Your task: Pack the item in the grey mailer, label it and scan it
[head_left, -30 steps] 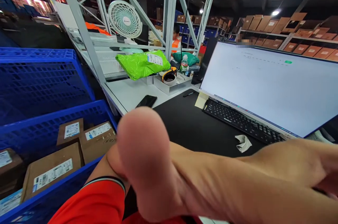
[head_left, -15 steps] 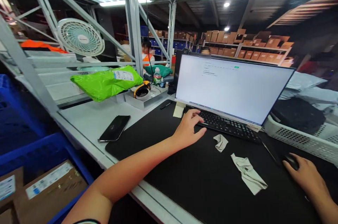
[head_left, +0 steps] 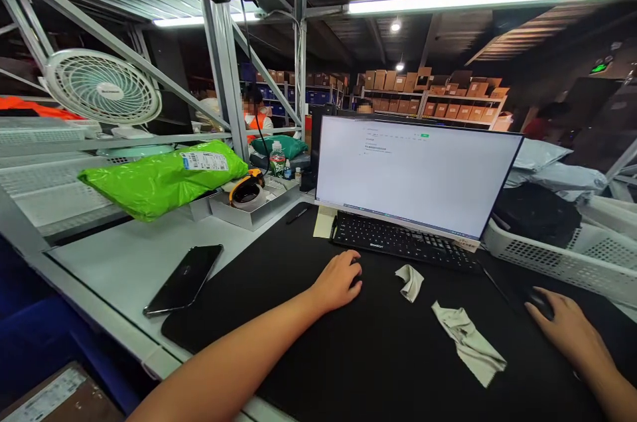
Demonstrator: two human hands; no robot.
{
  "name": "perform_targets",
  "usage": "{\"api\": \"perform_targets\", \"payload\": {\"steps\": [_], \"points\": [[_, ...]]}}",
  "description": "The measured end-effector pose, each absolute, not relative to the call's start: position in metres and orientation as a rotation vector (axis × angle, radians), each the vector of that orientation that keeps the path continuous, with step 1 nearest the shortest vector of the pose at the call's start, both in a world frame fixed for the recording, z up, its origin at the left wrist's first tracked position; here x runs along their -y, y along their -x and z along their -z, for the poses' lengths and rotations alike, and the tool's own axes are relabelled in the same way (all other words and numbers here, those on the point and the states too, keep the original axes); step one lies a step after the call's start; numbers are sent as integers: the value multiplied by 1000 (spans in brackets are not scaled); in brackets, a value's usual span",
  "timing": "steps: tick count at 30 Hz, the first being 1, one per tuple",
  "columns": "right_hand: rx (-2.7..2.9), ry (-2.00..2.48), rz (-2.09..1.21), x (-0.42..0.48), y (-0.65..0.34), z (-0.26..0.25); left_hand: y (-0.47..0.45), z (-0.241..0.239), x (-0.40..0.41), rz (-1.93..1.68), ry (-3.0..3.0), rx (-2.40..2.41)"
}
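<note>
Both hands rest on the black desk mat (head_left: 348, 355), in front of the keyboard (head_left: 403, 243). Her or his left hand (head_left: 338, 281) lies palm down with the fingers curled loosely under, gripping nothing, just short of the keyboard's near left corner. That person's right hand (head_left: 567, 332) sits well off to the keyboard's right, fingers draped over a dark mouse (head_left: 540, 300), cupping it loosely rather than squeezing.

Between the two hands, near the keyboard's front edge, lies a small crumpled cloth (head_left: 411, 280), close beside the left hand but not touching it. A larger wrinkled cloth (head_left: 468, 342) lies further from the keyboard, toward the mat's near edge, nearer the right hand.

Directly behind the keyboard stands the monitor (head_left: 413, 173), its screen bright and almost blank. At the keyboard's left end a yellow note (head_left: 324, 223) leans beside the screen's base, with a black pen (head_left: 298, 213) a little further left. Further left again, off the mat on the pale tabletop (head_left: 119, 263), lies a black phone (head_left: 185, 279), screen dark. Behind that, left of the keyboard, a shallow tray (head_left: 233, 210) holds a tape roll (head_left: 247, 191), and a green parcel bag (head_left: 159, 180) lies beside it under a desk fan (head_left: 103, 87). To the keyboard's right a white basket (head_left: 552, 259) holds a dark bundle (head_left: 537, 213). Beyond the monitor, another person in orange (head_left: 256, 118) stands among shelves of cardboard boxes (head_left: 432, 87).
</note>
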State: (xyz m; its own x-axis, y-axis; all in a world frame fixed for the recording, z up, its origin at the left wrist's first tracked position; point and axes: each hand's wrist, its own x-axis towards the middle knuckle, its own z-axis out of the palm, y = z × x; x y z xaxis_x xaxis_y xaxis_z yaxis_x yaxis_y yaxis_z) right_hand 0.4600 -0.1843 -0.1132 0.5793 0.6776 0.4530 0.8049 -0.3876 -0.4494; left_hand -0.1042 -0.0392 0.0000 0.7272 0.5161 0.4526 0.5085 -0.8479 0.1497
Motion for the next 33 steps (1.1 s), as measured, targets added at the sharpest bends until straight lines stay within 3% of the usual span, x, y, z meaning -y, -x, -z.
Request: {"api": "perform_targets", "payload": {"steps": [33], "points": [[968,2314,402,198,-417,83,107,18,9,-691,-2845,-735]]}}
